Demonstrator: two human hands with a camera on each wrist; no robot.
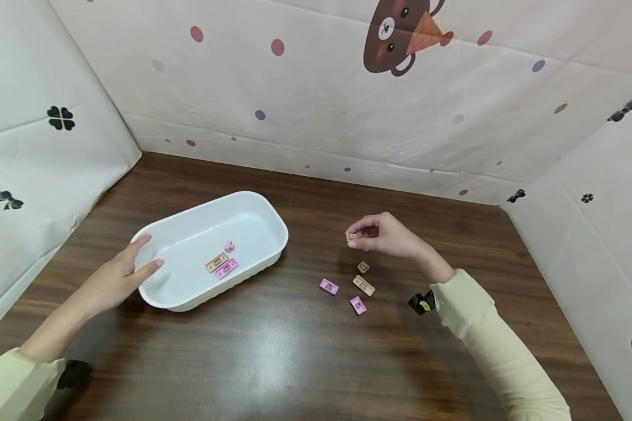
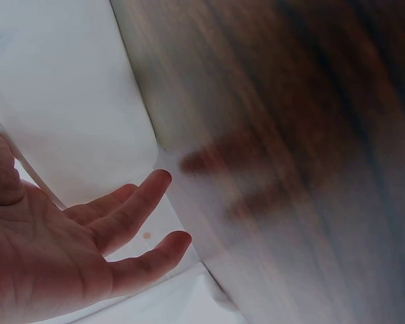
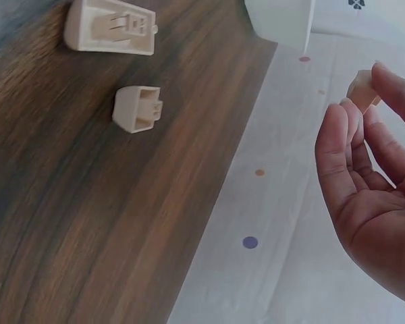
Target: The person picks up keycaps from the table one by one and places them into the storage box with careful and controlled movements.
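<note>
Head cam sits high, faces forward and down, widest and farthest: whole tabletop, both arms, backdrop. Left wrist cam very close, looks past left hand at the white tub; head shares hand and tub. Right wrist cam close, tilted, looks past right hand toward backdrop; shares small tan piece with head.

Dark wood table before me, white sheets at its back and on both my sides, printed bear, coloured dots, black clovers, black bows
</note>
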